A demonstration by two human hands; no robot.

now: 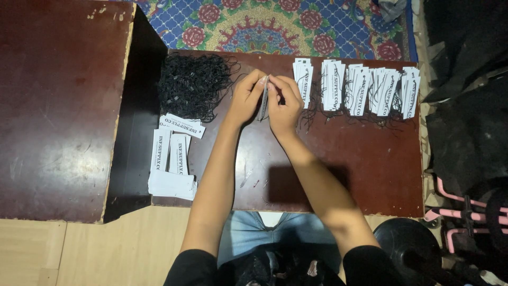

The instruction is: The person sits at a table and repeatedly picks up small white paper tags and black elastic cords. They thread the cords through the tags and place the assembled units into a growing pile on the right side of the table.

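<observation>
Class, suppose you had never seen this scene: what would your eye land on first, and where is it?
First, the two hands, left hand and right hand, pinching one white paper tag edge-on at the middle of the dark wooden table. Next, the tangled heap of black strings to their left, and the row of strung tags along the table's far right edge.

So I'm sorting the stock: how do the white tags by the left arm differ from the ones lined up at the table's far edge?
The loose tags near the left hand lie flat and overlapping, with no strings visible; the row of tags beyond the right hand sits in separate bundles with black strings trailing. The loose tags lie beside the black string pile; the row lies apart from it. Both are white printed paper tags.
</observation>
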